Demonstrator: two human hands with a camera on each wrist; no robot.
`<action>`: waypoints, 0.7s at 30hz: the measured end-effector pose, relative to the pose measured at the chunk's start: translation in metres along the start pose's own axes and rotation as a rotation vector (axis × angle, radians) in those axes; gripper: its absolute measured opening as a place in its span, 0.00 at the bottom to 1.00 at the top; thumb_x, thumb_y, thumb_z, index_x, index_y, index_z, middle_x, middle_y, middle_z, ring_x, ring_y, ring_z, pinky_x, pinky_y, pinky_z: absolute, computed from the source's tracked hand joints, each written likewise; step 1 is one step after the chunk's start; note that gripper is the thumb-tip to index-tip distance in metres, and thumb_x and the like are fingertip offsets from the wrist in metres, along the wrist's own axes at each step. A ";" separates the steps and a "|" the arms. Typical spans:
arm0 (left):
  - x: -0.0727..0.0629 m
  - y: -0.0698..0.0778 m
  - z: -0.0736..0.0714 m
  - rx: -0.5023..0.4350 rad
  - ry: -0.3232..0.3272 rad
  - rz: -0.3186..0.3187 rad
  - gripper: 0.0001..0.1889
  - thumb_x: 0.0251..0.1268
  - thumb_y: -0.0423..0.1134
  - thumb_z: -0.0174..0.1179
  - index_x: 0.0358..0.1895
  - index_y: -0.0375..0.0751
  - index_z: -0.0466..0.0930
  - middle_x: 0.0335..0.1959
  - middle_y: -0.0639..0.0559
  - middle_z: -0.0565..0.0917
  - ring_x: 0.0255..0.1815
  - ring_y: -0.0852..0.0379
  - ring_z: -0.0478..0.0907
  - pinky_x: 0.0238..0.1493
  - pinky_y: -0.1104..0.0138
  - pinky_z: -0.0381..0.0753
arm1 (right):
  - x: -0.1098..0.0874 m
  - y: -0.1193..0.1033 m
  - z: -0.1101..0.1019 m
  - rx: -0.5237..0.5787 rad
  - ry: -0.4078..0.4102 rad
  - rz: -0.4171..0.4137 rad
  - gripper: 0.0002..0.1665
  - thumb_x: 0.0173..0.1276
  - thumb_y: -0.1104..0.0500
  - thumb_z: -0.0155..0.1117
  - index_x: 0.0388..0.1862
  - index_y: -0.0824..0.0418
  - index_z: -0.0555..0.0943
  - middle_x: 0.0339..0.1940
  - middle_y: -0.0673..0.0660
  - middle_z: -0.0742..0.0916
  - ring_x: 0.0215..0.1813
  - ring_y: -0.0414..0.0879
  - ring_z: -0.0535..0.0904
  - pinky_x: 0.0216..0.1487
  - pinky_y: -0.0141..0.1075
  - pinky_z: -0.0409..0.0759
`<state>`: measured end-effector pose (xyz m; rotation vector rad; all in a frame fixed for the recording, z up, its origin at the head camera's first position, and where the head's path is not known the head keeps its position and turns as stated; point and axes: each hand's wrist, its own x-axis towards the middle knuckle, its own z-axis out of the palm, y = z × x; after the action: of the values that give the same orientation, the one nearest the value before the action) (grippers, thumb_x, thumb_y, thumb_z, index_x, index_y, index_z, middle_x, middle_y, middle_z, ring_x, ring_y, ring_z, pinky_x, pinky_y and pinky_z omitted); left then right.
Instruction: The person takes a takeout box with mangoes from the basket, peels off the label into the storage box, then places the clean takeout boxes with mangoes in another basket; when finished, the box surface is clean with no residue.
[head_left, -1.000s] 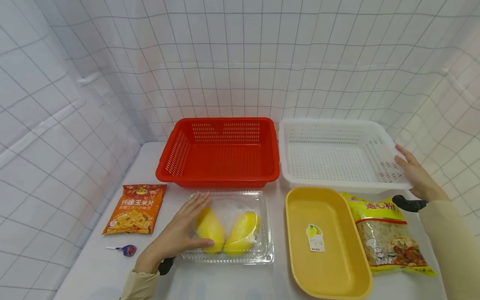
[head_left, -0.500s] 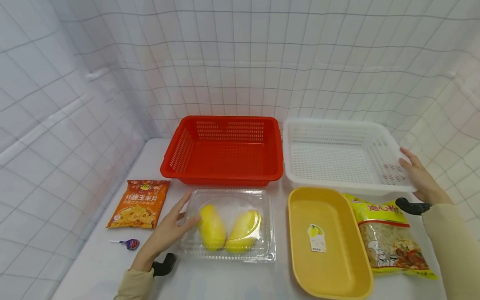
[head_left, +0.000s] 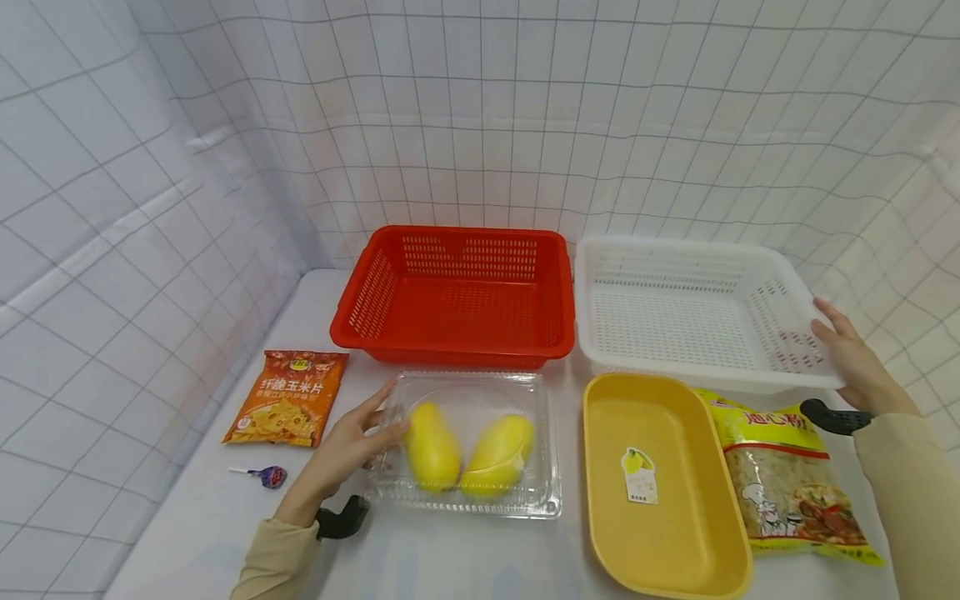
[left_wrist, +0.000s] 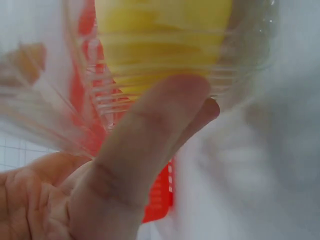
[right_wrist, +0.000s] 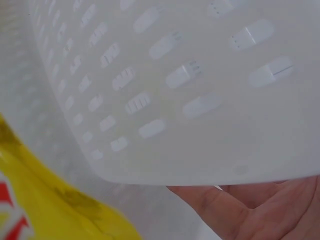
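A clear plastic clamshell container (head_left: pixel 480 504) holding two yellow mangoes (head_left: pixel 433 447) lies in front of the red basket. My left hand (head_left: pixel 341 454) grips its left side, thumb toward the front; in the left wrist view the thumb (left_wrist: pixel 145 135) presses the ridged wall, with a fingertip showing behind it. At the right, my right hand (head_left: pixel 858 358) holds the right end of a white slotted basket (head_left: pixel 705 367). The right wrist view shows that basket's slotted wall (right_wrist: pixel 240 145) close up, the hand at its edge and some fingers hidden.
The red basket (head_left: pixel 450 346) stands at the back. A yellow tray (head_left: pixel 667 533) with a lemon-printed tag lies right of the container, beside a pasta bag (head_left: pixel 787 483). An orange corn-chip bag (head_left: pixel 288 400) and a lollipop (head_left: pixel 272 477) lie at the left.
My left hand has drawn back from across the container's lid to its left side. The right hand stays at the white basket. The whole scene shifts slightly rightward in the head view.
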<state>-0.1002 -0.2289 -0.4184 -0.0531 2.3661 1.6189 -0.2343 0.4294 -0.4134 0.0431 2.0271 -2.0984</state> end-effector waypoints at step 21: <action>0.075 0.141 0.021 -0.087 -0.007 0.228 0.37 0.64 0.54 0.59 0.74 0.66 0.51 0.62 0.46 0.73 0.45 0.46 0.79 0.33 0.62 0.82 | 0.000 -0.003 0.000 0.000 0.000 -0.010 0.38 0.77 0.49 0.42 0.77 0.35 0.36 0.49 0.41 0.74 0.40 0.36 0.79 0.35 0.35 0.82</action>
<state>-0.1937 -0.1477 -0.3156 0.2122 2.3680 1.8191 -0.2343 0.4291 -0.4108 0.0329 2.0313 -2.1051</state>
